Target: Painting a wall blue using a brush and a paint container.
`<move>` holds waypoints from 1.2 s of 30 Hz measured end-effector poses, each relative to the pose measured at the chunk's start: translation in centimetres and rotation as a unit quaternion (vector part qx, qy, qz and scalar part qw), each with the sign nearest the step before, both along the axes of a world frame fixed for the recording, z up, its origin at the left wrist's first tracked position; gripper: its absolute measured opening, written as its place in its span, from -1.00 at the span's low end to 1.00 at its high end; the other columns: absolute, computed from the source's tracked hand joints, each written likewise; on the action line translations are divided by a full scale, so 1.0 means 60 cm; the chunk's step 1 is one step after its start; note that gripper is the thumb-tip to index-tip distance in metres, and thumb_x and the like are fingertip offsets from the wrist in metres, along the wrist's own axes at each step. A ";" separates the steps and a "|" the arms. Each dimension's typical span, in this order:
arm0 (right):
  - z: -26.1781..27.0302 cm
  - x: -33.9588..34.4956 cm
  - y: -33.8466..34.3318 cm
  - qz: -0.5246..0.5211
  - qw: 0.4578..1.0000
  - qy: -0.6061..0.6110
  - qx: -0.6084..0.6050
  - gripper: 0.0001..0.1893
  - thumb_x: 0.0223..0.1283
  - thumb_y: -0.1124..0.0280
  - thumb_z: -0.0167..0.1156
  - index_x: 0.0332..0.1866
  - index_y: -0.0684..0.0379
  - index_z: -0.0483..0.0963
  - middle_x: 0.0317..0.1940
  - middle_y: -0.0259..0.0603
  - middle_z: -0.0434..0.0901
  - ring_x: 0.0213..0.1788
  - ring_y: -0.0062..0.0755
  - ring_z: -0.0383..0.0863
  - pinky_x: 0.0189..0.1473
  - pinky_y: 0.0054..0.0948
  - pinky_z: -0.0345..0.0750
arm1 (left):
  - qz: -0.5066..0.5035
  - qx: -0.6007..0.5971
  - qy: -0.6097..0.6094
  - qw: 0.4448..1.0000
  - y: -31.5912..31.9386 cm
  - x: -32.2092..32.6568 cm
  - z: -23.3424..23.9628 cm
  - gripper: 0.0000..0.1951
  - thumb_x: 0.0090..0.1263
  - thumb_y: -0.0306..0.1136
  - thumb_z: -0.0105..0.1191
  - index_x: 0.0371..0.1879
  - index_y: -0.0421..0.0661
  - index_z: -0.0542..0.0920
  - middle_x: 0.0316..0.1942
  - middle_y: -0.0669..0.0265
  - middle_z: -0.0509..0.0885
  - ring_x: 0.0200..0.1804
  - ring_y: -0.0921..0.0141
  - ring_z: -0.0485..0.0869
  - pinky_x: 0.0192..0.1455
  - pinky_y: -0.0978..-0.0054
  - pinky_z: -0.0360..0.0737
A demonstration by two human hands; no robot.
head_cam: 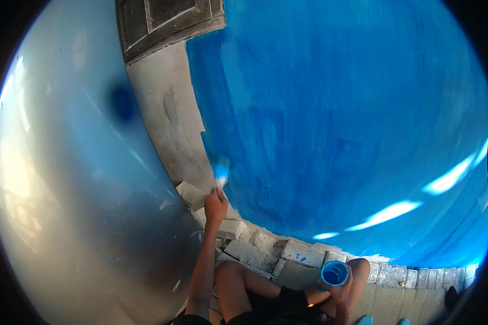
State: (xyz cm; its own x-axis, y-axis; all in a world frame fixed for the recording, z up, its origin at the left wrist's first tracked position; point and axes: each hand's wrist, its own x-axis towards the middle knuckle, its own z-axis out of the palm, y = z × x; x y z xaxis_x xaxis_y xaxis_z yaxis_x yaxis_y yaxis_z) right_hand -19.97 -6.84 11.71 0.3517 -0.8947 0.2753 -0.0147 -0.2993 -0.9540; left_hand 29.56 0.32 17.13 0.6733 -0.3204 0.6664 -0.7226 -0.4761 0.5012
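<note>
One paintbrush [221, 172], blurred and blue at its bristles, is gripped in my left hand [216, 203]. Its bristles lie at the left edge of the blue paint on the wall [317, 122]. A round container of blue paint [334, 273] is held upright in my right hand [338, 290], near my bent knee. Between the blue area and the metallic sheet runs a strip of bare grey wall [171, 105].
A large smooth, shiny sheet [85, 183] with blue specks stands close on the left. A dark panelled wooden frame [171, 24] is at the top. Bricks [303, 252], some paint-spotted, line the wall's foot. My bent legs [236, 284] are below.
</note>
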 end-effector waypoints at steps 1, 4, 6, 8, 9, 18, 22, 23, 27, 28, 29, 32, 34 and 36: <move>-0.010 -0.007 -0.007 -0.017 1.000 0.010 -0.015 -0.14 -0.44 0.38 0.70 0.09 0.23 0.34 -0.08 -0.22 0.59 -0.04 -0.40 0.61 0.04 -0.39 0.57 | -0.030 -0.053 -0.002 0.998 -0.014 -0.015 0.066 -0.67 0.56 -0.24 -0.14 -0.33 -0.27 0.54 -0.62 -0.07 0.54 -0.49 -0.05 0.61 -0.41 0.02 0.48; -0.006 0.011 0.001 0.001 1.000 0.012 -0.021 -0.13 -0.44 0.36 0.71 0.09 0.23 0.34 -0.08 -0.22 0.59 -0.04 -0.41 0.61 0.06 -0.37 0.57 | -0.066 -0.165 -0.017 0.984 -0.006 -0.027 0.148 -0.67 0.57 -0.22 -0.11 -0.35 -0.26 0.50 -0.69 0.02 0.46 -0.60 0.07 0.54 -0.50 0.15 0.37; -0.003 0.023 0.004 0.010 1.000 0.023 -0.012 -0.13 -0.44 0.35 0.71 0.10 0.23 0.34 -0.08 -0.21 0.59 -0.03 -0.41 0.61 0.07 -0.36 0.57 | -0.108 -0.247 0.007 0.963 -0.020 -0.047 0.139 -0.66 0.57 -0.20 -0.07 -0.36 -0.25 0.48 -0.69 0.13 0.42 -0.63 0.24 0.48 -0.52 0.26 0.33; 0.005 0.020 0.017 0.009 0.999 0.033 -0.004 -0.12 -0.43 0.34 0.71 0.11 0.23 0.33 -0.07 -0.20 0.60 -0.03 -0.41 0.62 0.08 -0.36 0.57 | -0.168 -0.248 0.085 0.950 -0.048 -0.057 0.022 -0.65 0.56 -0.17 -0.01 -0.38 -0.24 0.49 -0.61 0.29 0.44 -0.53 0.42 0.48 -0.45 0.31 0.34; 0.009 0.024 0.028 0.015 0.999 0.034 -0.013 -0.10 -0.43 0.33 0.72 0.12 0.24 0.32 -0.07 -0.19 0.60 -0.01 -0.40 0.62 0.09 -0.36 0.57 | -0.204 -0.227 0.189 0.933 -0.044 -0.071 -0.053 -0.63 0.55 -0.13 0.01 -0.40 -0.22 0.49 -0.58 0.34 0.44 -0.49 0.45 0.47 -0.41 0.33 0.34; -0.095 0.007 0.023 0.087 0.995 0.034 -0.017 -0.09 -0.47 0.25 0.75 0.10 0.27 0.37 -0.07 -0.22 0.61 0.02 -0.43 0.62 0.15 -0.35 0.55 | -0.162 -0.214 0.193 0.944 0.002 -0.301 -0.426 -0.64 0.40 -0.30 0.20 -0.63 -0.26 0.51 -0.75 0.28 0.48 -0.65 0.49 0.47 -0.57 0.32 0.30; -0.065 0.036 0.001 0.066 0.985 0.070 -0.142 -0.11 -0.49 0.23 0.75 0.07 0.27 0.41 -0.11 -0.23 0.65 -0.05 -0.46 0.66 0.10 -0.39 0.59 | -0.164 -0.250 0.257 0.919 0.006 -0.245 -0.428 -0.54 0.42 -0.24 0.20 -0.70 -0.23 0.41 -0.80 0.32 0.33 -0.69 0.55 0.27 -0.59 0.33 0.17; -0.055 0.054 -0.008 0.083 0.990 0.058 -0.097 -0.11 -0.48 0.24 0.74 0.09 0.27 0.40 -0.10 -0.22 0.64 -0.03 -0.45 0.65 0.12 -0.38 0.58 | -0.165 -0.243 0.291 0.911 0.004 -0.240 -0.440 -0.52 0.42 -0.21 0.20 -0.72 -0.22 0.40 -0.80 0.32 0.32 -0.69 0.54 0.26 -0.58 0.33 0.16; -0.112 0.122 -0.067 0.053 0.988 0.061 -0.128 -0.14 -0.39 0.24 0.69 0.12 0.25 0.36 -0.08 -0.18 0.63 -0.01 -0.36 0.65 0.08 -0.32 0.58 | -0.166 -0.284 0.390 0.860 -0.017 -0.250 -0.433 -0.47 0.43 -0.14 0.18 -0.74 -0.22 0.39 -0.81 0.29 0.31 -0.68 0.49 0.31 -0.56 0.30 0.22; -0.131 0.137 -0.073 0.027 0.987 0.062 -0.147 -0.13 -0.40 0.25 0.69 0.12 0.25 0.36 -0.09 -0.17 0.63 -0.02 -0.35 0.65 0.07 -0.32 0.58 | -0.161 -0.273 0.391 0.864 -0.012 -0.258 -0.435 -0.47 0.43 -0.14 0.18 -0.74 -0.22 0.39 -0.81 0.29 0.31 -0.68 0.49 0.31 -0.56 0.30 0.22; -0.153 0.147 -0.080 0.017 0.991 0.027 -0.130 -0.12 -0.40 0.22 0.70 0.12 0.25 0.36 -0.07 -0.13 0.63 -0.02 -0.33 0.65 0.07 -0.32 0.58 | -0.157 -0.220 0.371 0.888 -0.010 -0.264 -0.436 -0.50 0.42 -0.14 0.18 -0.71 -0.23 0.43 -0.80 0.26 0.35 -0.68 0.45 0.35 -0.54 0.29 0.27; -0.200 0.153 -0.082 -0.016 0.995 0.050 -0.090 -0.09 -0.43 0.24 0.71 0.14 0.26 0.34 -0.06 -0.17 0.61 0.02 -0.36 0.63 0.13 -0.33 0.56 | -0.157 -0.137 0.306 0.929 -0.011 -0.285 -0.431 -0.58 0.43 -0.13 0.15 -0.56 -0.24 0.52 -0.72 0.20 0.47 -0.62 0.35 0.47 -0.47 0.27 0.40; -0.208 0.157 -0.080 0.025 0.997 0.047 -0.047 -0.08 -0.44 0.22 0.71 0.13 0.26 0.34 -0.07 -0.17 0.62 0.01 -0.37 0.64 0.12 -0.34 0.56 | -0.202 -0.128 0.279 0.930 -0.013 -0.294 -0.416 -0.62 0.43 -0.13 0.13 -0.44 -0.25 0.55 -0.66 0.17 0.52 -0.59 0.32 0.50 -0.45 0.28 0.42; -0.206 0.155 -0.069 0.051 0.995 0.066 -0.057 -0.12 -0.43 0.19 0.71 0.09 0.26 0.38 -0.12 -0.13 0.67 -0.05 -0.31 0.68 0.04 -0.30 0.61 | -0.203 -0.132 0.236 0.941 -0.008 -0.308 -0.398 -0.63 0.49 -0.14 0.05 -0.39 -0.25 0.54 -0.63 0.15 0.53 -0.57 0.31 0.51 -0.43 0.29 0.43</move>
State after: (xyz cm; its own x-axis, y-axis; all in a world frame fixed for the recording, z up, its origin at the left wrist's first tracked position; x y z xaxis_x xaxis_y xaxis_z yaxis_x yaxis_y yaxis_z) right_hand -10.69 -10.96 -0.65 0.4794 -0.8179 0.3181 -0.1023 -0.4121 -0.9054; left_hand 11.11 -0.15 -6.76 0.7719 -0.4806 0.4163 -0.4852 -0.0220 0.8742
